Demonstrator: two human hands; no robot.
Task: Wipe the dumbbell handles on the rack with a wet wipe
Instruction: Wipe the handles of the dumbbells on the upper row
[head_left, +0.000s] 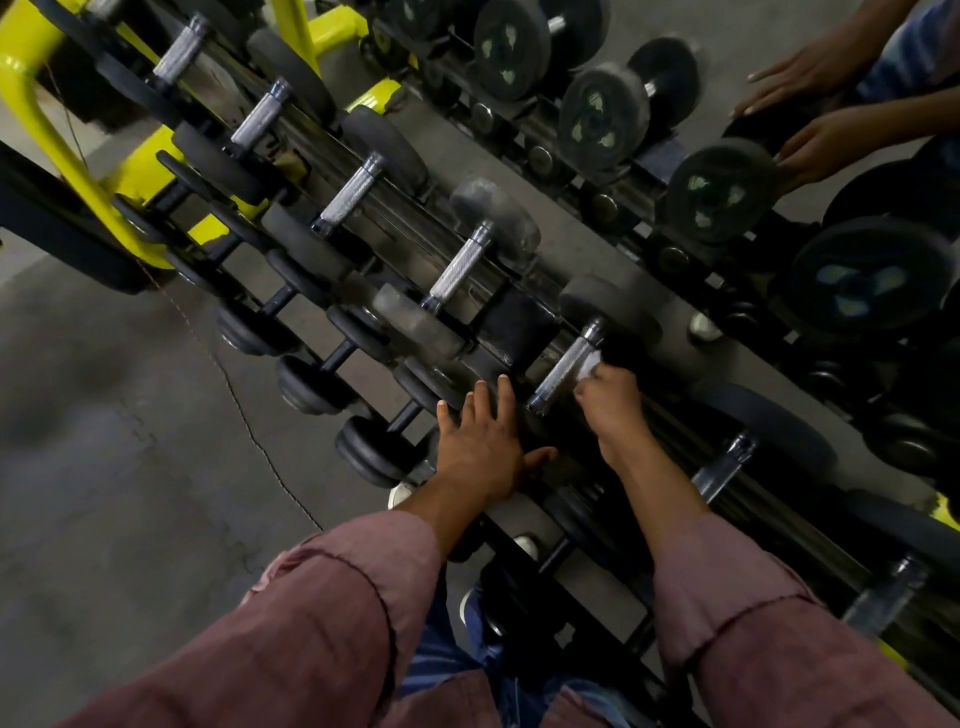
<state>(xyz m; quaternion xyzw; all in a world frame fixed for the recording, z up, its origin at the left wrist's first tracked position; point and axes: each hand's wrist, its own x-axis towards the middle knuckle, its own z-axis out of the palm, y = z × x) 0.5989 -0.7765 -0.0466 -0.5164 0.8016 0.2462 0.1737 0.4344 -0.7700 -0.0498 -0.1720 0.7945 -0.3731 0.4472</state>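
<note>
Head view: right hand (608, 400) pinching wet wipe (589, 366) against dumbbell handle (563, 366), left hand (483, 441) flat, open; risk of wipe slipping off.

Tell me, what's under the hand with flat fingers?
The left hand rests flat on a black rubber dumbbell head on the black metal rack. The part beneath the palm is hidden.

Open gaps run between neighbouring knurled handles (459, 267) on the rack (524, 322), while black dumbbell heads (496, 215) block each handle's ends.
</note>
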